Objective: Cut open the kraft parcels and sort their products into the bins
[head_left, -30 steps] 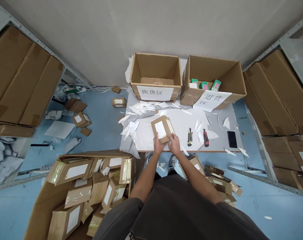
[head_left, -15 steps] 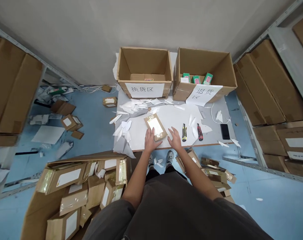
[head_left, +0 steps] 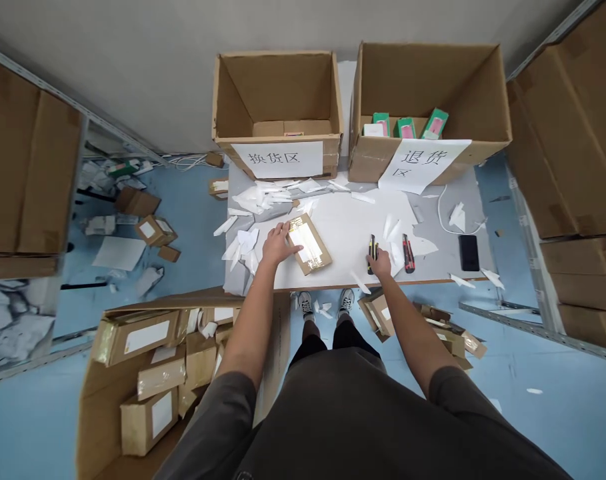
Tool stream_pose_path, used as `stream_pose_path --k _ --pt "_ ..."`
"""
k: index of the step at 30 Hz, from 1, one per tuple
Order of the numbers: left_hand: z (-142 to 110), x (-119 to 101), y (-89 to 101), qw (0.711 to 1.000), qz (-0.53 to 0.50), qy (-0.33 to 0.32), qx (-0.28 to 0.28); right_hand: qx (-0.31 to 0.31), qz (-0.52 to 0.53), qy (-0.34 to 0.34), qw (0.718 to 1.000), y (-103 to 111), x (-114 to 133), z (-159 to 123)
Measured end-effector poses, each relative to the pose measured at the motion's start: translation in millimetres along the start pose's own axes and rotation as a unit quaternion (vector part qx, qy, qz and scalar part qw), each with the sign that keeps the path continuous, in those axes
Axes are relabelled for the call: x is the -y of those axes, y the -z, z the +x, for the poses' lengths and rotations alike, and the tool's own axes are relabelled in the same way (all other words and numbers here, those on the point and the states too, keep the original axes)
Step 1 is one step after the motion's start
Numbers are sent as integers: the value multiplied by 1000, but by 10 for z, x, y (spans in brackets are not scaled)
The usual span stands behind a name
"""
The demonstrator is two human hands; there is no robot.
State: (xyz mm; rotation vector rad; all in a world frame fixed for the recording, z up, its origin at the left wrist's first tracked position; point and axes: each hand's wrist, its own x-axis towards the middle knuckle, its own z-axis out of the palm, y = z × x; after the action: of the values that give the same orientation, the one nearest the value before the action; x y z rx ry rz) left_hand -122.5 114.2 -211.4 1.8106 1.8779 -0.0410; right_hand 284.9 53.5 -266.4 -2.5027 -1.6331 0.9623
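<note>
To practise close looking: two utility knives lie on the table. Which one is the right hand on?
The yellow-and-black knife; the right hand covers its near end, while the red knife lies untouched.

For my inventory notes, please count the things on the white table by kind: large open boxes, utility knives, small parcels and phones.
Large open brown cardboard boxes with paper signs: 2
Utility knives: 2, yellow-black one at the right hand, red-black one
Small brown taped cardboard parcel: 1, under the left hand
Black phone: 1
Total: 6
</note>
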Motion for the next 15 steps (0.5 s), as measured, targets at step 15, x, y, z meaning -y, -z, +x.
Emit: stream_pose_path --k 15 --pt "-505 -64 -291 975 -181 82 -103 84 -45 333 938 205 2044 -345"
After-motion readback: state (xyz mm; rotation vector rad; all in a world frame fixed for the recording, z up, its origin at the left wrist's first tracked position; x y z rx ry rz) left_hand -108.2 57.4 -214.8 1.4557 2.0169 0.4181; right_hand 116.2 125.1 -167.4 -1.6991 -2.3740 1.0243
